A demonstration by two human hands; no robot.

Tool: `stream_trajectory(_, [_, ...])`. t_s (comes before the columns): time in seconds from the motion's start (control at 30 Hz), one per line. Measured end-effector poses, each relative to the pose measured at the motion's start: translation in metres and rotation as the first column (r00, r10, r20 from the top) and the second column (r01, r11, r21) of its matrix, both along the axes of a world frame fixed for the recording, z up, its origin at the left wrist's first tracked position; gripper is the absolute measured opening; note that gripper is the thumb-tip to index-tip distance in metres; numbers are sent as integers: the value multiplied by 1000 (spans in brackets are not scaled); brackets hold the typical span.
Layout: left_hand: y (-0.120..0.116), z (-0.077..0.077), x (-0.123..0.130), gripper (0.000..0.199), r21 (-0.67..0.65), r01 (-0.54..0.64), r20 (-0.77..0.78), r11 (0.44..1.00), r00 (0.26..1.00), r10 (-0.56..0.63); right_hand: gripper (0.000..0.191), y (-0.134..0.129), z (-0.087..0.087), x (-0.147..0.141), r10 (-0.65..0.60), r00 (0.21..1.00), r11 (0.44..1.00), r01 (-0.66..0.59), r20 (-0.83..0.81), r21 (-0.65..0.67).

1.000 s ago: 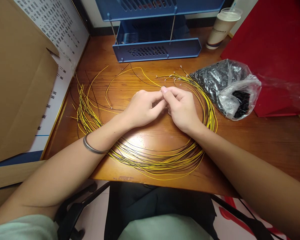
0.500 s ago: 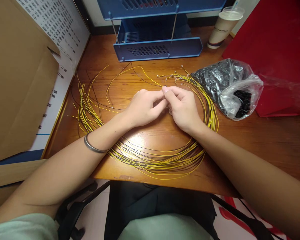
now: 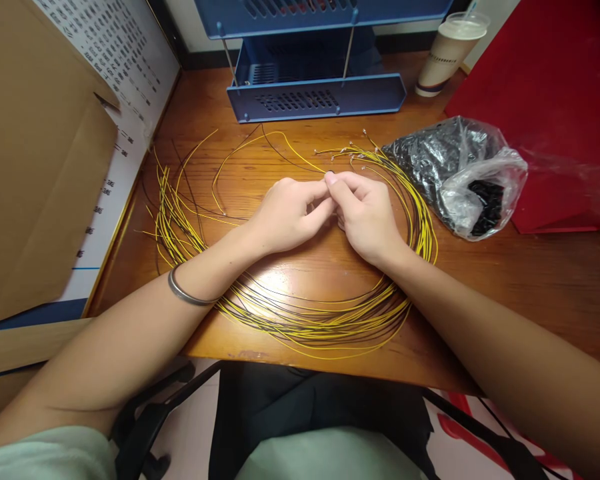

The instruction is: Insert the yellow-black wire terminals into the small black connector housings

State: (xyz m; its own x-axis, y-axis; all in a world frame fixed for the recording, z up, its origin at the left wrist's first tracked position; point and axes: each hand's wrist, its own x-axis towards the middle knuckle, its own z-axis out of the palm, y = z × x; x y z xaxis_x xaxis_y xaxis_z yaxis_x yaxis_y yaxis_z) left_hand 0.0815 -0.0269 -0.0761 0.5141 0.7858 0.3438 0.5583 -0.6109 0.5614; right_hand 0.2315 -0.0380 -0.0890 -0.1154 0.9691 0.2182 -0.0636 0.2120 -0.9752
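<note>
Both hands meet above the middle of the desk, fingertips together. My left hand is closed in a pinch on a thin yellow and black wire that loops away behind it. My right hand pinches at the same spot; a small dark piece shows at its thumb tip, too small to make out. Around and under my forearms lies a loose coil of yellow and black wires. Its small pale ends sit at the upper right, beside a clear plastic bag of small black parts.
A blue desk tray rack stands at the back, with a paper cup to its right. On the right is a red bag or panel. A cardboard box and a printed sheet border the left side.
</note>
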Motion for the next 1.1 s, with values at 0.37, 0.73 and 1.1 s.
stream_trajectory(0.37, [0,0,-1,32,12,11,3,1000,1000,-11,53,0,0,-1,1,1000,1000,-1,9,-21])
stream_trajectory(0.73, [0,0,0,32,8,6,-1,1000,1000,-6,56,-1,2,-1,-28,999,1000,28,42,-8])
stream_trajectory(1.1, [0,1,-1,33,-16,6,-15,1000,1000,-6,49,-1,-1,0,-15,1000,1000,15,-12,-6])
